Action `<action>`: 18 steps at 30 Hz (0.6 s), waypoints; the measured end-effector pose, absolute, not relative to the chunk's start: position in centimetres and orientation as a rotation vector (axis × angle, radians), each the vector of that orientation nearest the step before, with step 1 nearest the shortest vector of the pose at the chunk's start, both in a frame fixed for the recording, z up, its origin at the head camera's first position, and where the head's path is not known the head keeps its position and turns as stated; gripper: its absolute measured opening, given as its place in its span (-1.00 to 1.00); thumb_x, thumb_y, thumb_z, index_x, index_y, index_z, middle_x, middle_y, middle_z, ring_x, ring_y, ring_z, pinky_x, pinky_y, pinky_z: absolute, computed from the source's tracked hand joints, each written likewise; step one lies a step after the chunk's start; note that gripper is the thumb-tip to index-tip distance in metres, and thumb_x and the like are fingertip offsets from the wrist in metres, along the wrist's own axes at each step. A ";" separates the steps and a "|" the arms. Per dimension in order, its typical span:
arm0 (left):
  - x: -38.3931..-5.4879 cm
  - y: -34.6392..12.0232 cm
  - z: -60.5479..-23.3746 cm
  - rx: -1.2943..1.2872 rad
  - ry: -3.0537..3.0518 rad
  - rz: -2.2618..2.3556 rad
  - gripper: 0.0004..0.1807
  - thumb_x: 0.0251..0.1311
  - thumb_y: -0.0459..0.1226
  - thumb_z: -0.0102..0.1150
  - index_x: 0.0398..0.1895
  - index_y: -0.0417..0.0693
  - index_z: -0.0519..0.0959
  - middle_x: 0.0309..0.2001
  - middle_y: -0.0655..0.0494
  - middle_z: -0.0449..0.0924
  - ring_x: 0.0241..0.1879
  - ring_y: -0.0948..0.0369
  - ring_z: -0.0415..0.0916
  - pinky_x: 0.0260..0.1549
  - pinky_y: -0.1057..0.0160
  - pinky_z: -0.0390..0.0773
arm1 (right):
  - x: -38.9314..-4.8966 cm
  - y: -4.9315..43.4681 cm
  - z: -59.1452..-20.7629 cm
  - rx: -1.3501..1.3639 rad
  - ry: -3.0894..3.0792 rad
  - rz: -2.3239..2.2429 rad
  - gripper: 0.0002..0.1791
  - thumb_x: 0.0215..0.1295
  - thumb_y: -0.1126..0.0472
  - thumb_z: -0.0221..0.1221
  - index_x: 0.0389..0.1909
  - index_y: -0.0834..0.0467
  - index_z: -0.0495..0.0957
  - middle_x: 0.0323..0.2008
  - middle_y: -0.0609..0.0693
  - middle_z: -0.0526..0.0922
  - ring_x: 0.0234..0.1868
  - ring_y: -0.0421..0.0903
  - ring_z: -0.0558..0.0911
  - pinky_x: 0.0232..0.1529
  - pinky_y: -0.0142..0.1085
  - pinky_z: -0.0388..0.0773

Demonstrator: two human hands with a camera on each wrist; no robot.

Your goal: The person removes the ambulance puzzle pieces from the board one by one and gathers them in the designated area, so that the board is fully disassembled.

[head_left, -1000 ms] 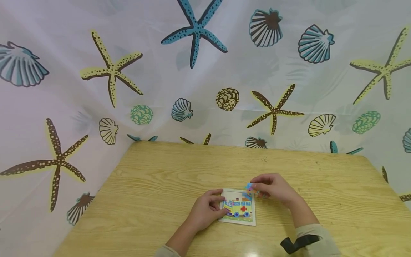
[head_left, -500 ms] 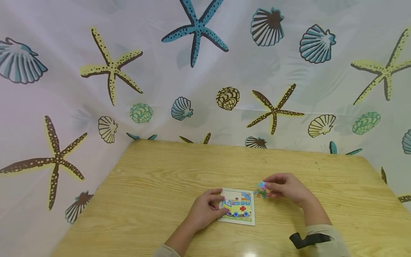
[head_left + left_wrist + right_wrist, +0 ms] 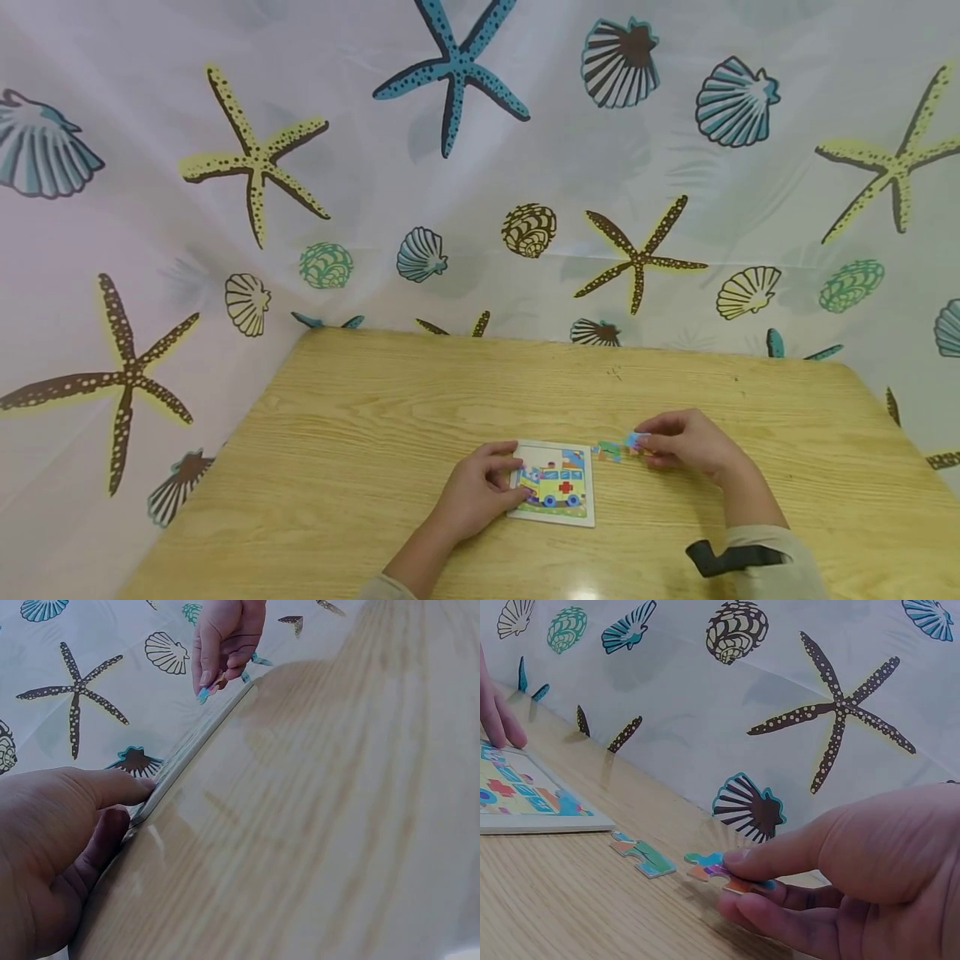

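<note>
A square jigsaw puzzle (image 3: 555, 518) in a pale frame shows a yellow ambulance with a red cross; its upper part is partly bare backing. My left hand (image 3: 482, 492) holds the frame's left edge, thumb and fingers spread along it; in the left wrist view the thumb (image 3: 124, 787) lies on the edge. To the right, my right hand (image 3: 693, 446) pinches a blue, purple and orange puzzle piece (image 3: 705, 864) between thumb and fingers, low over the table. Between it and the frame, a green and orange puzzle piece (image 3: 654, 859) lies flat by the frame's corner.
The light wood table (image 3: 420, 392) carries all of this. A white cloth (image 3: 495, 292) printed with starfish and shells hangs behind it and along its left side. A black strap (image 3: 738, 558) crosses the right sleeve.
My right hand has moved right, away from the frame, with the puzzle piece. The green piece, earlier at its fingertips, now lies apart on the table. The left hand has stayed at the frame.
</note>
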State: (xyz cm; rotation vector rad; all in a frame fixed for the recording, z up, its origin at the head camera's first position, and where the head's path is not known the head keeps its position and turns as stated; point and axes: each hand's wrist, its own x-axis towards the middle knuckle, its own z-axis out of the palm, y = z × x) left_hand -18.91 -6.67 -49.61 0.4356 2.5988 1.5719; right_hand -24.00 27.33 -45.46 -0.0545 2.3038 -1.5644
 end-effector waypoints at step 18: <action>-18.8 -6.5 -49.5 0.391 2.628 1.560 -0.58 0.13 -0.25 0.44 0.05 -0.22 0.66 0.34 0.00 0.46 -0.40 0.35 0.46 -0.42 0.47 0.51 | -23.2 26.7 -45.6 -0.037 2.551 -1.342 -0.76 0.24 0.32 0.34 -0.13 0.38 0.66 -0.36 0.07 0.71 -0.45 -0.17 0.66 -0.38 -0.31 0.68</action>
